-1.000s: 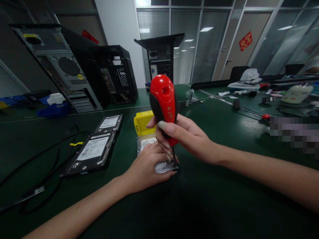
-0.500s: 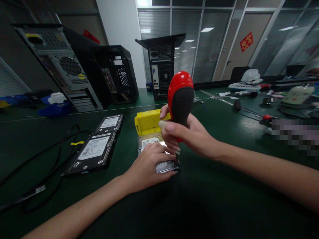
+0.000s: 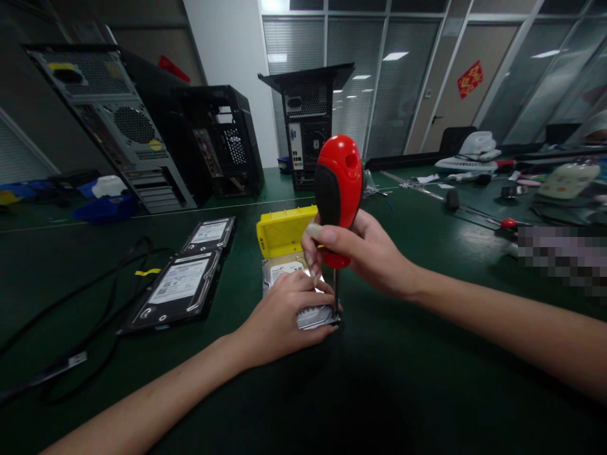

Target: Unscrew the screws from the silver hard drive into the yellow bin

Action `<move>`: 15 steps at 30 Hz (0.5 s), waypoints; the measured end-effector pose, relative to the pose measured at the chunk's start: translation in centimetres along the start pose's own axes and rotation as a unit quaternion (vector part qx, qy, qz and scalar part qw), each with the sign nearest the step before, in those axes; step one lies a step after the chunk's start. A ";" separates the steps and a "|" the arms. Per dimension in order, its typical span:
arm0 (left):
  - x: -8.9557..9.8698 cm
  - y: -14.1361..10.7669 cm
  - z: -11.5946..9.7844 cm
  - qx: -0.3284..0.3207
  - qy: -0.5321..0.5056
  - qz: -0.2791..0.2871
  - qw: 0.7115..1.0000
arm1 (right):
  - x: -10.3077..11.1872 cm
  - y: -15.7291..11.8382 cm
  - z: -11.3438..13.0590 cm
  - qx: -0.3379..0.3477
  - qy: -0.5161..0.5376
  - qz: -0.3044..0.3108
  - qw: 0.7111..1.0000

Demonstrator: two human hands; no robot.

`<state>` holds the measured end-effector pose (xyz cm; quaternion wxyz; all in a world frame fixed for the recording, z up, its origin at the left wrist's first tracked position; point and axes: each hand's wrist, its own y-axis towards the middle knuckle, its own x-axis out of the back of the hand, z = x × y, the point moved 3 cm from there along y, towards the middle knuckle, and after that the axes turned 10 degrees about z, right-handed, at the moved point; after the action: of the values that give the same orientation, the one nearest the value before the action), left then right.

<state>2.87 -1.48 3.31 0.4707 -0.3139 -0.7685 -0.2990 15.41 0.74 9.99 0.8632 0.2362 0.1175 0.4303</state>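
Observation:
A silver hard drive [image 3: 313, 318] lies flat on the green table, its label partly covered by my left hand [image 3: 289, 309]. That hand is closed over the drive, fingers across its top and thumb along the near edge. My right hand [image 3: 374, 253] grips a red and black screwdriver [image 3: 339, 180] by its handle. The screwdriver stands upright, its shaft reaching down to the drive's right near corner. Whether the tip sits in a screw is too small to tell. Right behind the drive is an open yellow plastic case [image 3: 287, 232].
Two more hard drives [image 3: 183, 284] lie to the left, beside black cables [image 3: 107, 303]. Computer cases [image 3: 308, 126] stand along the back and left. On the right are a long red-tipped tool [image 3: 508, 224], a white device [image 3: 477, 148] and scattered small items.
The screwdriver handle has turned about its upright axis, showing more red, and my right fingers have shifted around it. My left hand and the drive stay put.

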 end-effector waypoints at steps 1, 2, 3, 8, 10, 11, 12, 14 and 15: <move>0.0 0.0 0.0 0.003 0.005 -0.004 1.000 | -0.1 0.0 0.1 -0.005 -0.003 0.012 1.000; 0.0 0.0 0.0 0.007 0.008 -0.007 1.000 | -0.3 -0.1 0.2 -0.012 -0.006 0.025 1.000; 0.1 0.0 0.0 0.010 0.009 -0.009 1.000 | -0.5 -0.1 0.2 -0.018 -0.008 0.037 0.999; 0.1 0.1 0.0 0.005 -0.005 -0.012 1.000 | -0.9 -0.3 0.2 -0.024 -0.014 0.046 0.999; 0.1 0.1 0.0 0.006 -0.008 -0.010 1.000 | -0.9 -0.3 0.1 -0.027 0.001 0.056 0.998; 0.1 0.1 0.0 0.007 -0.010 -0.006 1.000 | -0.9 -0.3 -0.1 -0.029 0.011 0.061 0.998; 0.1 0.1 0.0 0.008 -0.012 -0.003 1.000 | -0.9 -0.3 -0.2 -0.030 0.020 0.065 0.997; 0.0 0.1 0.0 0.009 -0.014 0.002 1.000 | -0.9 -0.3 -0.4 -0.032 0.030 0.067 0.997; 0.0 0.1 0.0 0.008 -0.013 0.001 1.000 | -0.8 -0.3 -0.5 -0.029 0.029 0.066 0.997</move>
<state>2.97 -1.39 3.37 0.4636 -0.3151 -0.7764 -0.2882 14.94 0.10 9.42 0.8358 0.2054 0.1145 0.4961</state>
